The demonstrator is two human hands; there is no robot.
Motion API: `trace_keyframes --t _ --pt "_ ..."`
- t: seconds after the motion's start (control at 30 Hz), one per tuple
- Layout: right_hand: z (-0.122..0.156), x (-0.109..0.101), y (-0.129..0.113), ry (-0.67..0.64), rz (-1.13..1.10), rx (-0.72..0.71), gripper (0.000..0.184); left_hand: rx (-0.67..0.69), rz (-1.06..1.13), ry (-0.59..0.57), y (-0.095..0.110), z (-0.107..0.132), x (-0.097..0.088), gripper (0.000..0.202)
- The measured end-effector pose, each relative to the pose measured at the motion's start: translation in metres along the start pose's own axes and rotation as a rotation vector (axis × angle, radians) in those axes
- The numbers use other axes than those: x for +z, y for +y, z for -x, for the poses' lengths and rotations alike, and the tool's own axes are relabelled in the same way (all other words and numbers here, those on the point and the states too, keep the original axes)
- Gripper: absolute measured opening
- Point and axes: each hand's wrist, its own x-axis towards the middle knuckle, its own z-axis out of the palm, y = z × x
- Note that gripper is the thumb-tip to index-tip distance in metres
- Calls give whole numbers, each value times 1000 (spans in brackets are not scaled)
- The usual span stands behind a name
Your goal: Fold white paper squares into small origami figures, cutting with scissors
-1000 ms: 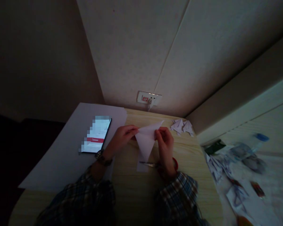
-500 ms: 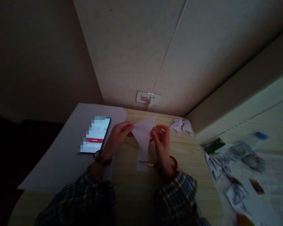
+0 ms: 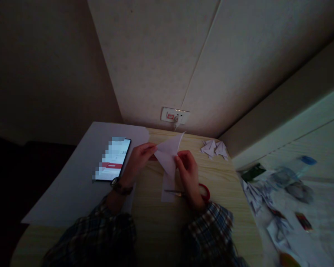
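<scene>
The pale, creased paper (image 3: 169,151), its upper right corner tapering to a point, is above the desk (image 3: 222,185); the left hand (image 3: 139,158) and right hand (image 3: 189,173) pinch its opposite sides, thumbs against fingers.

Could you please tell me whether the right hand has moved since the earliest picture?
Yes: the right hand has shifted slightly left in the picture, judged against the wall outlet.

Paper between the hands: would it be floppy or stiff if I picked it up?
The paper probably feels light: the left hand and right hand just pinch its edges. It would likely bend easily, as it looks thin. It might not flop completely, since its top corner sticks out past the hands without drooping.
</scene>
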Motion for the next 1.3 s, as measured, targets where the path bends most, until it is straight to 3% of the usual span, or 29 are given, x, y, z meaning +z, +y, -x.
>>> trace_keyframes --t 0.37,0.57,0.9,1.3 --pt "1 -2 0 3 14 -39 8 -8 -19 10 2 2 2 28" --pt "3 -2 -2 -44 4 -31 16 -2 -51 11 4 3 2 29" --pt "-1 -4 4 104 35 -72 12 12 -121 -82 4 -1 4 32" --pt "0 -5 3 132 60 -76 16 35 -163 -109 0 -1 4 28"
